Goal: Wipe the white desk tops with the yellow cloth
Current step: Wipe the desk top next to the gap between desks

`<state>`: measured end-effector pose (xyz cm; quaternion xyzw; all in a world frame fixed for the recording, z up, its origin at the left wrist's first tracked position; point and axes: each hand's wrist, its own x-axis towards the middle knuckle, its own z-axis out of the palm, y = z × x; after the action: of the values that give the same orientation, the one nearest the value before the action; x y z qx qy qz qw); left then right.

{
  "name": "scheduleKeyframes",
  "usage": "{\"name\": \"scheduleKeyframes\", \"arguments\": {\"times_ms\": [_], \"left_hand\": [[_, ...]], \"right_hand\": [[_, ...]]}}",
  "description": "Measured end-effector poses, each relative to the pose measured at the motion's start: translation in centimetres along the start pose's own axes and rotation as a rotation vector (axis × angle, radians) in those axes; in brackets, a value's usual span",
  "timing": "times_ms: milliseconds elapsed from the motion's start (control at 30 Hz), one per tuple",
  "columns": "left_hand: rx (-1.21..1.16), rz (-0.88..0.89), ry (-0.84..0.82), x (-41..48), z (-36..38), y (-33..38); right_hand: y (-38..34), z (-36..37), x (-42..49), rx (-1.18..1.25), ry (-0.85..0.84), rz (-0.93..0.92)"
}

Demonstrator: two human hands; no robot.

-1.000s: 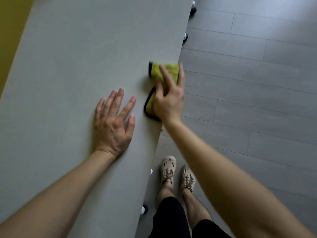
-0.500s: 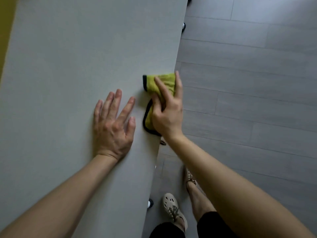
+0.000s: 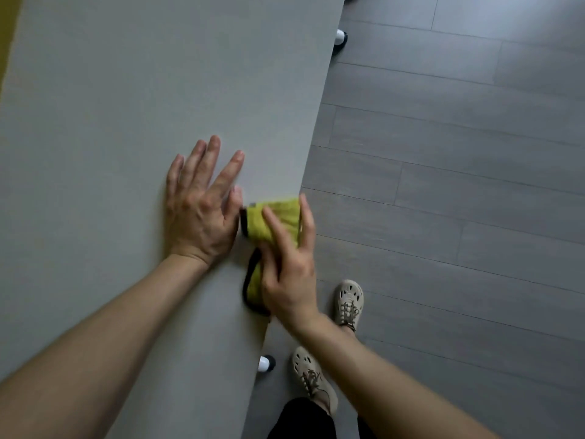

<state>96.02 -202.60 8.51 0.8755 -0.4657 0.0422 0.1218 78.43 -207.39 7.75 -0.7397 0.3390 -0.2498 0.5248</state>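
Yellow cloth (image 3: pixel 276 218): folded and dark-hemmed, it lies at the right edge of the worktop (image 3: pixel 126 106), centre of the frame, with its lower part bunched beneath the palm that drives it.
Right hand (image 3: pixel 288 275): laid over the cloth with fingers stretched forward rather than curled. The grip is open, a press and not a pinch, probably to keep the pad in full contact with the surface. The outer fingers ride past the edge, which suggests the rim itself is being wiped.
Left hand (image 3: pixel 202 213): spread palm-down on the bare surface just beside the cloth, thumb close to the dark hem. The grip is open and holds nothing — apparently a brace for a leaning body.
Worktop: a pale slab running diagonally through the left of the frame, its upper-left stretch well apart from the cloth.
Floor (image 3: pixel 443 191): grey planks at right; beige shoes (image 3: pixel 349 301) at lower centre stand close to the edge, near a white desk foot (image 3: pixel 265 363).
Stage: wiping appears under way along the near edge — the far area likely remains.
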Motion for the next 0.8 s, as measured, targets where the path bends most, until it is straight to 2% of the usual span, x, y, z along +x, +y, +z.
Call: {"name": "scheduleKeyframes", "arguments": {"times_ms": [133, 233, 367, 533, 600, 800], "left_hand": [[-0.008, -0.033, 0.012, 0.0, -0.2, 0.5], [-0.003, -0.033, 0.01, 0.1, -0.1, 0.5], [-0.018, -0.03, 0.042, -0.2, 0.0, 0.2], [-0.049, -0.016, -0.026, -2.7, -0.9, -0.2], [-0.062, 0.012, -0.082, -6.5, -2.4, 0.7], [0.052, 0.078, -0.138, -23.7, -7.5, 0.4]], "right_hand": [[0.9, -0.4, 11.5, -0.012, 0.136, 0.008], [1.4, -0.7, 15.3, 0.015, 0.189, -0.024], [0.6, 0.1, 8.6, 0.053, 0.214, -0.014], [-0.7, 0.3, -8.0, 0.052, 0.041, -0.041], [-0.7, 0.4, -7.7, 0.024, 0.021, -0.024], [-0.7, 0.8, 2.1, -0.02, 0.177, 0.044]]}}
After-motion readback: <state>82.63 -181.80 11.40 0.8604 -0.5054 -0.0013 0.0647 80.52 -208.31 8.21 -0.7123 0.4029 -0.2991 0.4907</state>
